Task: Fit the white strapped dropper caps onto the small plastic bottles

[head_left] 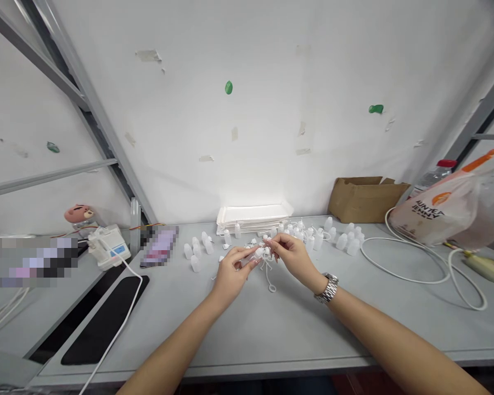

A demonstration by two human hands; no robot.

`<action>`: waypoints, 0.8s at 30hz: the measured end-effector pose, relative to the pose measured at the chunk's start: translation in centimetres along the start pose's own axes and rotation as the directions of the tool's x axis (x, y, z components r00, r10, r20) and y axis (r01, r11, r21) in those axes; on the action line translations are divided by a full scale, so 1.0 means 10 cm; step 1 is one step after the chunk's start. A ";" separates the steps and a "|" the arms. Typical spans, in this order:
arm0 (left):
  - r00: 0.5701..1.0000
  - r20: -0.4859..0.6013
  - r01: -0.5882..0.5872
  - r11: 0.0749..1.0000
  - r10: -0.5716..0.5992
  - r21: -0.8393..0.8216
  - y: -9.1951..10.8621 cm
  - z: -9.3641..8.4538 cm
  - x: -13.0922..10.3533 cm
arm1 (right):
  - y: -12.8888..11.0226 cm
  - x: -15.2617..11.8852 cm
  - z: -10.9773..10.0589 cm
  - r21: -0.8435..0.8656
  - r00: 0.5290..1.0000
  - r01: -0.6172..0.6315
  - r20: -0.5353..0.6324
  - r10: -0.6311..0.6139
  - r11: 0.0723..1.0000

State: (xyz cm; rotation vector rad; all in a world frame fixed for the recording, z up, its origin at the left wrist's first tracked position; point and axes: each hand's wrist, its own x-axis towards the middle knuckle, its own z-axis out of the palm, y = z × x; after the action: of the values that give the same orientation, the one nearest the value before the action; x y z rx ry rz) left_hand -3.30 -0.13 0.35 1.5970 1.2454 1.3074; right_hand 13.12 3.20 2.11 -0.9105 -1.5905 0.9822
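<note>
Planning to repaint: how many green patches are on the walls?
3 visible: left patch, left of the metal post; middle patch, highest; right patch, above the cardboard box.

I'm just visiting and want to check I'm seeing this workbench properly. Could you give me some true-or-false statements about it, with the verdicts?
1. The metal watch is worn on the left wrist. False: the metal watch is on the right wrist.
2. The left hand holds a small translucent bottle. True.
3. The printed plastic bag is at the left end of the desk. False: the printed plastic bag is on the right.
4. The cardboard box is to the right of the white trays. True.
5. The black mat lies to the right of both hands. False: the black mat is to their left.
</note>
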 end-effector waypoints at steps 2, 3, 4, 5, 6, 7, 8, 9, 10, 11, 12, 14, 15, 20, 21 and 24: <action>1.000 -0.002 0.008 1.000 -0.008 -0.007 0.00 0.01 0.00 | 0.00 0.00 0.00 -0.047 1.000 0.015 -0.005 -0.016 0.999; 1.000 -0.003 0.018 1.000 -0.018 -0.012 0.00 0.01 -0.01 | 0.00 0.00 0.00 -0.072 1.000 0.024 -0.009 -0.025 0.997; 1.000 -0.004 0.027 1.000 -0.027 -0.015 0.00 0.02 -0.01 | 0.01 0.00 0.00 -0.095 0.999 0.034 -0.014 -0.036 0.995; 0.999 -0.007 0.035 0.999 -0.035 -0.013 0.00 0.02 -0.01 | 0.02 -0.01 0.01 -0.116 0.999 0.042 -0.019 -0.045 0.992; 0.999 -0.010 0.036 0.999 -0.036 -0.007 -0.01 0.02 -0.01 | 0.03 -0.01 0.01 -0.135 0.998 0.047 -0.025 -0.051 0.990; 0.999 -0.015 0.033 0.999 -0.033 0.004 -0.01 0.03 -0.01 | 0.05 -0.01 0.02 -0.149 0.998 0.049 -0.027 -0.053 0.988; 0.999 -0.018 0.027 0.999 -0.027 0.017 -0.01 0.03 -0.02 | 0.07 -0.01 0.02 -0.158 0.998 0.048 -0.027 -0.053 0.986; 1.000 -0.022 0.019 0.999 -0.019 0.031 -0.01 0.03 -0.02 | 0.08 -0.01 0.03 -0.165 0.998 0.045 -0.024 -0.049 0.985; 1.000 -0.027 0.011 0.999 -0.010 0.044 -0.01 0.03 -0.02 | 0.09 -0.02 0.03 -0.170 0.999 0.040 -0.023 -0.045 0.985; 0.999 -0.035 0.005 0.998 -0.003 0.058 -0.01 0.03 -0.02 | 0.11 -0.02 0.04 -0.173 0.999 0.034 -0.022 -0.038 0.984; 0.999 -0.043 -0.001 0.997 0.004 0.072 -0.01 0.04 -0.02 | 0.11 -0.02 0.04 -0.177 0.999 0.027 -0.021 -0.031 0.984; 0.998 -0.057 -0.016 0.995 0.021 0.100 -0.02 0.04 -0.03 | 0.12 -0.02 0.05 -0.182 1.000 0.013 -0.019 -0.016 0.983; 0.997 -0.063 -0.026 0.993 0.034 0.115 -0.03 0.04 -0.03 | 0.12 -0.02 0.05 -0.184 1.000 0.007 -0.018 -0.011 0.983; 0.994 -0.060 -0.077 0.981 0.089 0.177 -0.07 0.05 -0.03 | 0.12 -0.04 0.07 -0.214 0.999 -0.023 -0.028 0.018 0.977; 0.994 -0.059 -0.077 0.980 0.089 0.183 -0.07 0.05 -0.03 | 0.11 -0.04 0.08 -0.221 0.999 -0.036 -0.028 0.030 0.975; 0.994 -0.072 -0.063 0.980 0.078 0.186 -0.08 0.05 0.00 | 0.09 -0.01 0.06 -0.207 0.996 -0.091 -0.003 0.092 0.974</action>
State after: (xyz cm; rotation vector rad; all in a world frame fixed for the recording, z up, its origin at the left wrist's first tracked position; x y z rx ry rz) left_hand -3.00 0.10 -0.56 1.7468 1.4043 1.3439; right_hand 12.64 3.35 1.15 -1.1333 -1.6913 0.8936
